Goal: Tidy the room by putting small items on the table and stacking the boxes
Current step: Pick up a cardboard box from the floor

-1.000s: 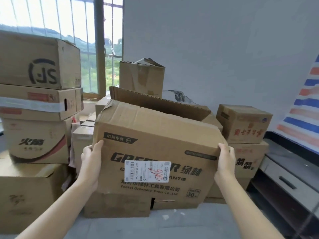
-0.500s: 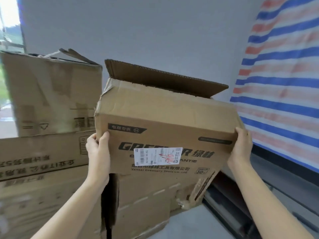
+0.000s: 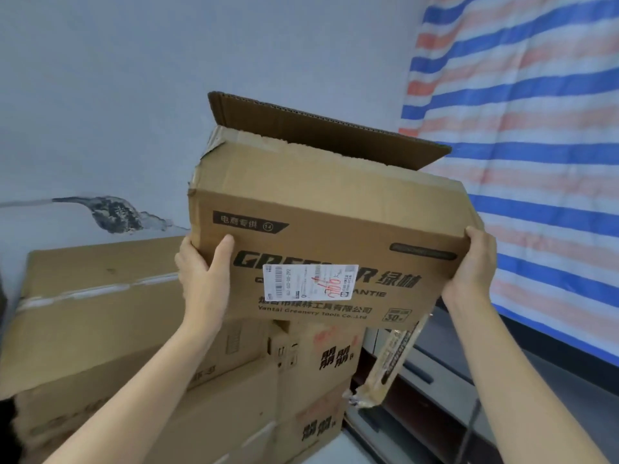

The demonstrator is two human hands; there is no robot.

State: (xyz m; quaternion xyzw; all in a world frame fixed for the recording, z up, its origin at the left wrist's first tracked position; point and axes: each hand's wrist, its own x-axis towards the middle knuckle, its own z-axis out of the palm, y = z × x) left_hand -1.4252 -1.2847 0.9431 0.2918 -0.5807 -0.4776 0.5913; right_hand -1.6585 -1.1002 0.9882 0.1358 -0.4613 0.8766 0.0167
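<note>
Cardboard fills my near view: my left hand [image 3: 204, 272] and right hand [image 3: 475, 266] clamp the printed box [image 3: 328, 209] at its side corners, thumbs on the front, holding it above the stacked boxes [image 3: 321, 360]. Only side pressure carries it, so it could slip or tilt. Its dangling tape strip [image 3: 392, 363] may snag the stack. Farther back, the raised flap [image 3: 318, 128] hides where it lands.

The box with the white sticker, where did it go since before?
The box went up and to the right, from low among the piles by the window to above the stacked boxes near the striped sheet. Nothing was let go: the left hand and right hand still grip its sides, and its back flap still stands open.
</note>
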